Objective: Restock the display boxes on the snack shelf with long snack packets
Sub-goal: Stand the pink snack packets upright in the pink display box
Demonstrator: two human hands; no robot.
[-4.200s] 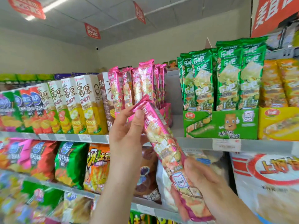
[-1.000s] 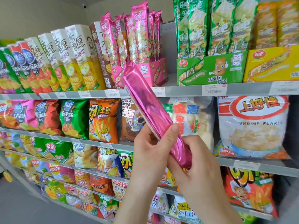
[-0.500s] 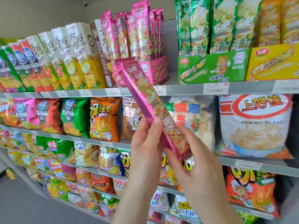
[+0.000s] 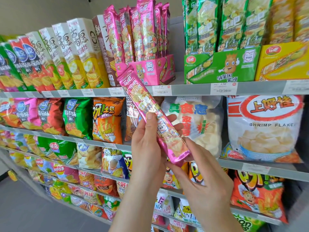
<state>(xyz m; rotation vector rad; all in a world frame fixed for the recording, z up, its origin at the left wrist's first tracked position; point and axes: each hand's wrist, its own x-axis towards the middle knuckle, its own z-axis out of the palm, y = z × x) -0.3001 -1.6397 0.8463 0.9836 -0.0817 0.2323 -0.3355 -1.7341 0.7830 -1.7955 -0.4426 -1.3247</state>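
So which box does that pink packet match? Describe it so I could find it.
Start at the top shelf, where tall white-and-yellow cartons stand left and a green display box right. Between them sits the pink display box, with long pink packets standing upright in it. It is the only pink box there, matching the held packet.

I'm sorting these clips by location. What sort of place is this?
Most likely a shop's snack aisle, perhaps a convenience store: shelves carry rows of crisp bags, price labels line the shelf edges, and long packets stand in display boxes. The left hand and right hand hold a pink packet.
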